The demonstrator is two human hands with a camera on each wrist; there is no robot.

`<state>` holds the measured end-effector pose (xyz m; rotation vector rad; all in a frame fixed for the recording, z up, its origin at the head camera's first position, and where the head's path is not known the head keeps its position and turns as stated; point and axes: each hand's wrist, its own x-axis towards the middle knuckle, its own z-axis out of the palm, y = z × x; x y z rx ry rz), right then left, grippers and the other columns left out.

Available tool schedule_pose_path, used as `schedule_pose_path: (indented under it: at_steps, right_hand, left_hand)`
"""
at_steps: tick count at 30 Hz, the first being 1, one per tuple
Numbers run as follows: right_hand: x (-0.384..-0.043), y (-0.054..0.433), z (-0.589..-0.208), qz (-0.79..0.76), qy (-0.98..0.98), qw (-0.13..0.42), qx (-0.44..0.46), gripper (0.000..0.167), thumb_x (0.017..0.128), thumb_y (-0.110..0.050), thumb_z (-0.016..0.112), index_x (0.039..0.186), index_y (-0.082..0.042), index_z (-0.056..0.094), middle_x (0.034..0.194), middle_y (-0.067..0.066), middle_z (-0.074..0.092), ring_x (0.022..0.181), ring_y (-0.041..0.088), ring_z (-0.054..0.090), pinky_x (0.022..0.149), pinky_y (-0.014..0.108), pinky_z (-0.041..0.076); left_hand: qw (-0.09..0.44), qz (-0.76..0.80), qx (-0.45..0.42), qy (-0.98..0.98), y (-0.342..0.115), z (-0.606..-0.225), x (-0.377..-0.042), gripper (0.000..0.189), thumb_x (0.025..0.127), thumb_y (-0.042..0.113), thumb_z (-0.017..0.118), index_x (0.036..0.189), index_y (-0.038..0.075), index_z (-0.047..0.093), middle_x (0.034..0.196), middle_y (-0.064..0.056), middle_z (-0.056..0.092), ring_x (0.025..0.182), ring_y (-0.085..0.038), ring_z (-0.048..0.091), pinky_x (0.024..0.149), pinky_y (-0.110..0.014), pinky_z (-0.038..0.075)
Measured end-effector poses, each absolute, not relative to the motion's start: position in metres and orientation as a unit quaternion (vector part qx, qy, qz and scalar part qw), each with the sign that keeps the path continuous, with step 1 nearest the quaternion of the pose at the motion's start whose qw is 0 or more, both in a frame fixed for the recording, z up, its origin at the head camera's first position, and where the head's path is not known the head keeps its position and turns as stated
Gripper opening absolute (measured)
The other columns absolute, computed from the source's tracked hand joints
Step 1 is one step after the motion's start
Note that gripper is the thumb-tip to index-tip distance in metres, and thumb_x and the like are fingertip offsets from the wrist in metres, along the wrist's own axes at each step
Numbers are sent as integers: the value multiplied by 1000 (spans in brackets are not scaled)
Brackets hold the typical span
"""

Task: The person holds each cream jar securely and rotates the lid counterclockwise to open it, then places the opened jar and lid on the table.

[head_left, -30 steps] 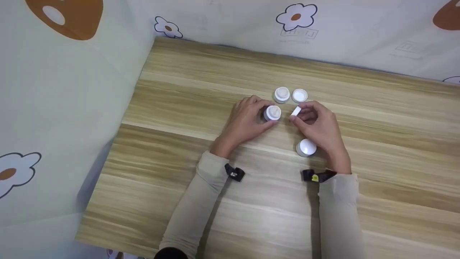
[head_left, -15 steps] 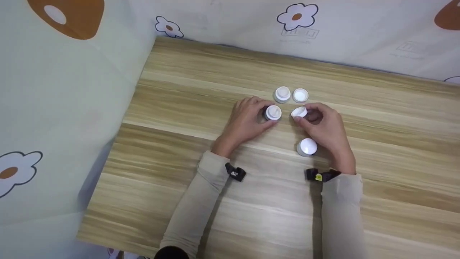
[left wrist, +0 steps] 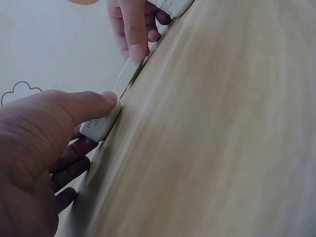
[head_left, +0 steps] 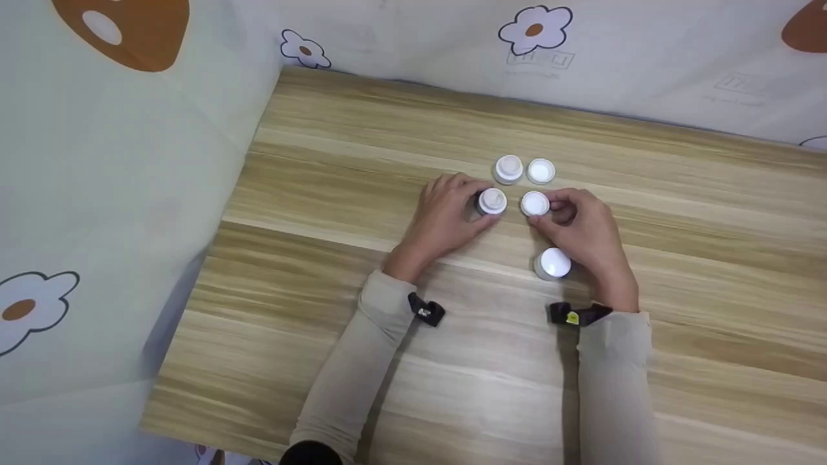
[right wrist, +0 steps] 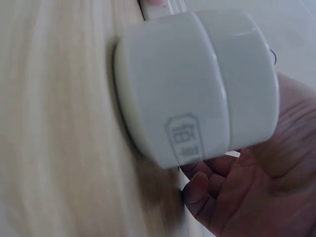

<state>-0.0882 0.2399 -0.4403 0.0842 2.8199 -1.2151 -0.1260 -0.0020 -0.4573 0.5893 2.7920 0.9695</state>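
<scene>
My left hand point(head_left: 442, 213) grips a small white jar point(head_left: 493, 201) that stands without its lid on the table, thumb and fingers around its sides. To the right, my right hand point(head_left: 585, 226) pinches the rim of a round white lid point(head_left: 535, 204), which lies inside up on the wood. In the left wrist view the thumb presses on the edge of the held jar point(left wrist: 98, 127), and the other hand's thumb is on the lid. A capped white jar point(head_left: 553, 263) stands beside the right palm; its printed side fills much of the right wrist view.
Behind the hands, a second uncapped jar point(head_left: 509, 169) stands beside another upturned lid point(head_left: 541, 171). The wood-grain table point(head_left: 336, 168) meets a flower-printed sheet point(head_left: 413, 39) at the back and left.
My right hand has turned the lid from on edge to flat, inside up, and lowered it onto the table. My left hand and its jar have stayed in place.
</scene>
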Motion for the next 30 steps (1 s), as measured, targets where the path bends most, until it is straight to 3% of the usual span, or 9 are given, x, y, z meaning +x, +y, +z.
schedule_pose_path:
  at_steps: [8,12,17,23,26,30]
  right_hand:
    - [-85,243,-438,-406,912,53,34,49,90,-24,85,132,-2,69,114,16,74,92,16,64,75,10,46]
    - [-83,247,-436,-418,906,64,28,54,91,-26,84,136,0,66,120,19,72,93,10,64,77,7,47]
    - [-77,253,-421,-415,907,65,17,45,96,-26,79,131,-1,68,120,18,73,91,0,64,80,7,48]
    - [-64,255,-396,-407,911,63,-21,38,98,-28,77,125,-2,71,117,16,77,92,-8,65,82,8,49]
    - [-55,248,-396,-402,913,44,-47,35,96,-24,79,123,-2,72,114,15,76,94,1,68,82,11,50]
    - [-44,237,-401,-382,919,22,-90,36,93,-18,82,124,-3,72,117,14,74,99,20,69,87,26,54]
  left_hand:
    - [71,312,198,926,1,-458,-126,53,95,48,76,142,26,65,137,1,67,135,-22,55,121,-43,35]
    - [83,308,197,927,0,-457,-126,61,95,48,76,148,24,59,142,0,64,138,-23,52,123,-44,34]
    - [103,304,202,925,-2,-450,-127,74,94,48,77,156,19,49,151,-2,59,145,-24,48,129,-44,30]
    - [105,303,211,924,-3,-435,-126,82,92,49,79,158,16,44,150,-2,58,143,-22,51,124,-44,38]
    - [89,303,214,924,-7,-429,-123,83,91,53,78,158,17,44,150,-2,58,140,-22,53,121,-44,42]
    - [39,314,226,921,-13,-425,-112,79,92,55,76,156,18,47,148,-1,59,137,-21,54,117,-42,43]
